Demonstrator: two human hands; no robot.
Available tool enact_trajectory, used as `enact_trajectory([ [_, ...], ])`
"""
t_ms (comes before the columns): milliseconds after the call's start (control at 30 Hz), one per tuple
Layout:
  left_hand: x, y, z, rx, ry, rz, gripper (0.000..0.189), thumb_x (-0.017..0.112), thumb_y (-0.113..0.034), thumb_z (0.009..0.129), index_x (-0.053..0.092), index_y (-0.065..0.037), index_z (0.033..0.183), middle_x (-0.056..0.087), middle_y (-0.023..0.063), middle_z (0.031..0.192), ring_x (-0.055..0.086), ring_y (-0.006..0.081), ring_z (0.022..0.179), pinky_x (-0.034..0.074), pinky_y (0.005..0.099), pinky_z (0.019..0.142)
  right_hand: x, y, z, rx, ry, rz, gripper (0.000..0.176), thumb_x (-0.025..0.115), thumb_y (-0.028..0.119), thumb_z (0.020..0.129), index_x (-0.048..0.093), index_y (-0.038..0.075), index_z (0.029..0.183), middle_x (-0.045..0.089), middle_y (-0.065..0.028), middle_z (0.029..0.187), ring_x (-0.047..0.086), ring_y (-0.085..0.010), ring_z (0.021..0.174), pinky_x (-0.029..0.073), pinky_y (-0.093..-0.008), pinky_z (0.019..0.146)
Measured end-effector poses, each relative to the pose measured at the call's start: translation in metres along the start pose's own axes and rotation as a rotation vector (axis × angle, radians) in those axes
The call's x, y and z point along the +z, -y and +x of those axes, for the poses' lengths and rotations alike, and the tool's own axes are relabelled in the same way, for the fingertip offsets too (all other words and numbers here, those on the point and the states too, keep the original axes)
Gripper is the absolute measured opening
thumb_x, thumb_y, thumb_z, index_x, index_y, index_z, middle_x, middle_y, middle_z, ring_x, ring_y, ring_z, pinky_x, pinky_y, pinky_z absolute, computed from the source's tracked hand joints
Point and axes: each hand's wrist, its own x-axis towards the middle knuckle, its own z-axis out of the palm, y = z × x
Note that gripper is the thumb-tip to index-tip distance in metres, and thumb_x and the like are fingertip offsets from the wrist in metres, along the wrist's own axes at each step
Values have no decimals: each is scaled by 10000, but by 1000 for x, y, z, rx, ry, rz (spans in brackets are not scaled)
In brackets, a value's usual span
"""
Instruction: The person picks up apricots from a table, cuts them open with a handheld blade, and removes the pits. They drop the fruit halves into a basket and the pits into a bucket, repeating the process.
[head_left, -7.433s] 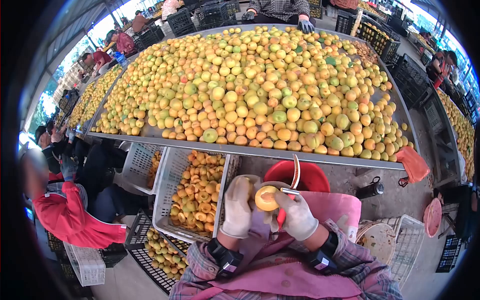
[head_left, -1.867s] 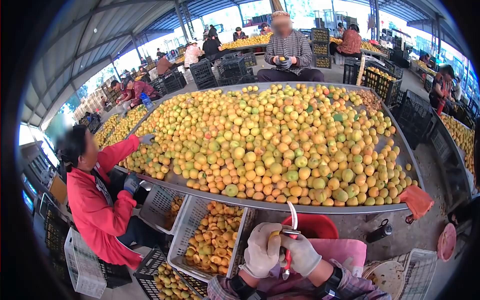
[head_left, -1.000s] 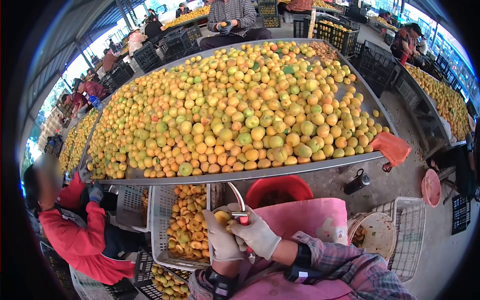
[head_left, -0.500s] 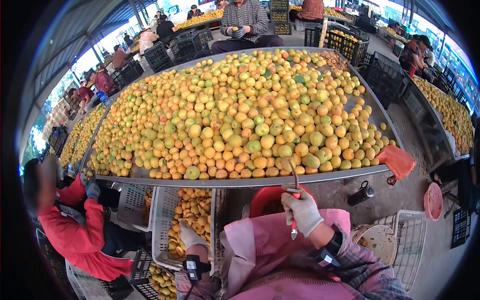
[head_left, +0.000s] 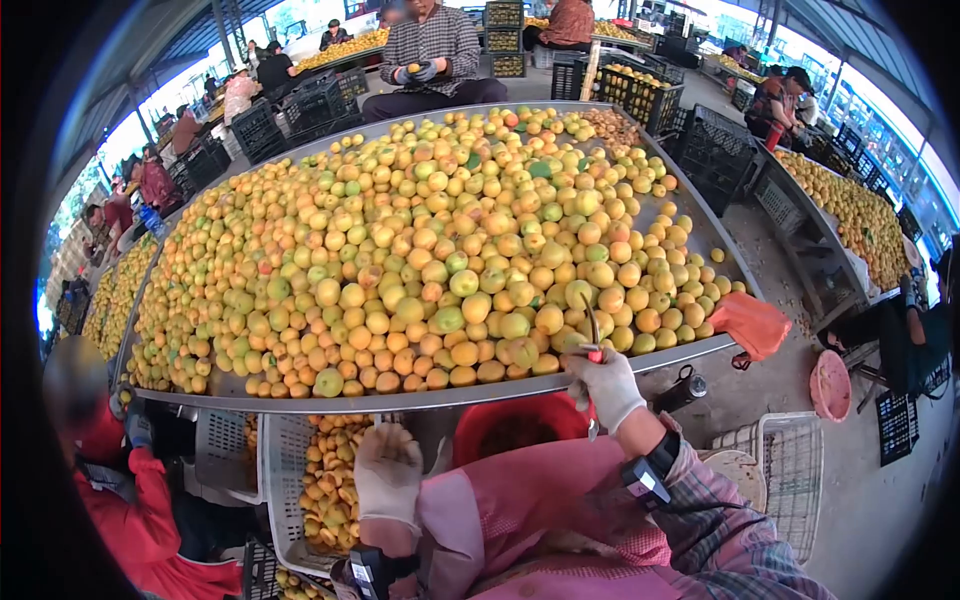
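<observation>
A metal table is heaped with yellow-orange fruits. At its front edge my gloved right hand is closed round a tool with a red handle and a thin curved metal end, which points up at the fruits. My gloved left hand is over the right side of a white crate of split fruits; its fingers are extended and nothing shows in them. Between the hands, below the table edge, sits a red basin.
An orange bag hangs on the right table corner. Near it are a black bottle, a pink basin and a white crate. A person in red sits at left; another sits across the table.
My left hand has risen from the split fruits and moved up toward the table. My right hand still holds the tool, near the table edge. The view has shifted to the right.
</observation>
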Motion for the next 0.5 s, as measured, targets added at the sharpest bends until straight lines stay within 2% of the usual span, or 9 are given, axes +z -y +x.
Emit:
enact_trajectory([
  [33, 9, 6, -4, -176, 125, -77, 205, 607, -259, 924, 648, -65, 977, 653, 52, 903, 614, 203, 842, 514, 360, 791, -8, 0, 11, 20, -15, 33, 262, 653, 112, 857, 616, 18, 1099, 626, -54, 759, 577, -141, 500, 444, -262, 390],
  [67, 18, 14, -11, -187, 132, -77, 205, 607, -259, 924, 648, -65, 977, 653, 52, 903, 614, 203, 842, 514, 360, 791, -15, 1, 20, 15, -26, 31, 262, 653, 112, 857, 616, 18, 1099, 626, -54, 759, 577, -141, 500, 444, -262, 390],
  [133, 34, 30, -22, -345, 205, -67, 213, 614, -260, 924, 662, -58, 972, 668, 71, 940, 627, 220, 872, 517, 357, 815, -24, 6, 36, -62, -178, -49, 237, 658, 143, 838, 636, 46, 1054, 619, -33, 743, 587, -120, 511, 461, -257, 396],
  [167, 33, 38, -20, -385, 215, 23, 210, 609, -261, 902, 673, -69, 958, 678, 45, 963, 624, 211, 928, 512, 343, 800, -34, 7, 46, -66, -216, -111, 252, 658, 148, 832, 643, 50, 1064, 628, -33, 765, 606, -129, 527, 465, -262, 402],
  [267, 10, 62, 3, -494, 145, -43, 219, 615, -263, 903, 678, -65, 974, 678, 61, 964, 625, 214, 918, 515, 352, 798, -61, 12, 70, -66, -308, -127, 268, 654, 143, 828, 645, 42, 1076, 633, -36, 778, 625, -136, 550, 471, -264, 405],
  [333, 13, 65, 2, -493, 75, -2, 215, 614, -264, 905, 678, -68, 970, 677, 61, 961, 623, 215, 900, 514, 352, 789, -82, 12, 89, -100, -385, -146, 281, 656, 138, 808, 646, 37, 1070, 641, -55, 781, 632, -156, 556, 478, -284, 408],
  [400, 13, 65, 6, -488, 153, 24, 208, 614, -262, 906, 679, -73, 965, 677, 53, 946, 620, 215, 887, 511, 350, 782, -103, 12, 104, -148, -451, -229, 288, 652, 120, 802, 638, 28, 1074, 647, -58, 798, 639, -165, 562, 459, -284, 410],
  [500, 15, 66, 8, -491, 151, 33, 201, 621, -261, 902, 681, -78, 958, 677, 50, 926, 616, 215, 871, 510, 349, 770, -122, 21, 114, -116, -470, -285, 310, 645, 117, 796, 620, 24, 1090, 649, -76, 797, 653, -179, 578, 473, -307, 409],
])
